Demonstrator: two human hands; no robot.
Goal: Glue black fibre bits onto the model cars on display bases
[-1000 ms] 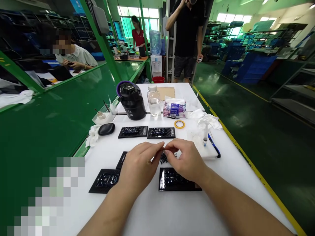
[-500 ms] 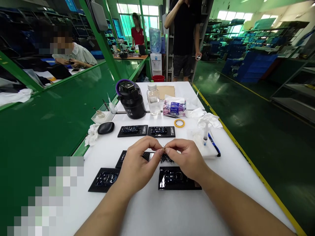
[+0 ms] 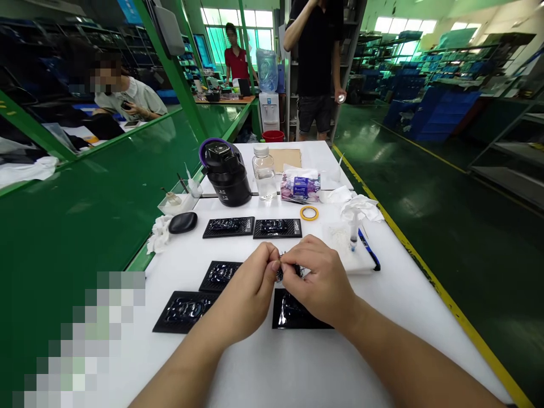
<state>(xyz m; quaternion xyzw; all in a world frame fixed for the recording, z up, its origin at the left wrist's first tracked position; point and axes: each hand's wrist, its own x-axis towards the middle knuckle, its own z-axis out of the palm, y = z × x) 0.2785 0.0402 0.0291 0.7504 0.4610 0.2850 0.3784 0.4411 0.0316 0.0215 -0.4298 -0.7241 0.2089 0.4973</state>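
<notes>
My left hand [image 3: 255,289] and my right hand [image 3: 318,280] meet fingertip to fingertip over the table, both pinched closed. Whatever sits between the fingertips is too small to name. Just behind them lies a heap of thin black pieces [image 3: 291,273], partly covered by my fingers. Under my right hand is a glossy black panel with a raised car shape [image 3: 288,310], its right side hidden. Left of my left hand lie a similar black panel [image 3: 182,311] and another [image 3: 219,276], both partly covered by my hand and forearm.
Farther back lie two more car panels [image 3: 277,228], a yellow tape roll [image 3: 309,213], a tissue pack [image 3: 300,187], a clear bottle [image 3: 265,175] and a black jug [image 3: 227,178]. A syringe [image 3: 354,233] stands at right; a black mouse-like object [image 3: 183,222] lies left. Other people are beyond the table.
My left fingers have curled in more, and my right hand has shifted slightly left with its fingers bent. More of the panel on the left shows. The fingertips stay together.
</notes>
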